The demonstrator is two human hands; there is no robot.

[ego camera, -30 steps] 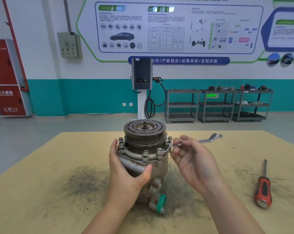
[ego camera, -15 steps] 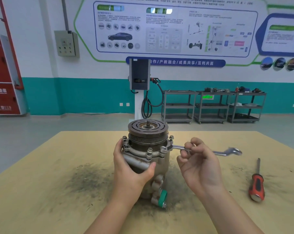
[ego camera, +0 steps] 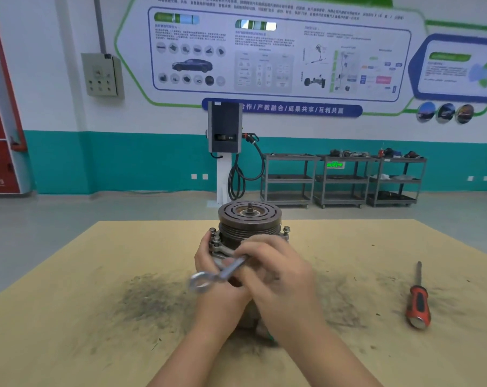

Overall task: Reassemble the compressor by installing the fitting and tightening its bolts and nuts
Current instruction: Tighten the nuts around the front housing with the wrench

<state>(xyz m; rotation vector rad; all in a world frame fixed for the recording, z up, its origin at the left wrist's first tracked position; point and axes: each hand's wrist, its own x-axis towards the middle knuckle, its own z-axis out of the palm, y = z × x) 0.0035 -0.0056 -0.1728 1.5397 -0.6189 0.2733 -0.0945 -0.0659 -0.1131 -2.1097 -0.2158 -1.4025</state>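
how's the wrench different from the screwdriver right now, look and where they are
The wrench is bare silver metal with a ring end; the screwdriver has a red and black handle and a thin dark shaft. The wrench is held in the right hand, in front of the compressor; the screwdriver lies untouched on the table, off to the right. The wrench looks motion-blurred; the screwdriver is sharp. Both are hand tools.

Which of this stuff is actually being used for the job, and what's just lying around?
In use: compressor, held by the left hand; wrench, gripped in the right hand.

Lying about: screwdriver on the table; shelf carts by the wall.
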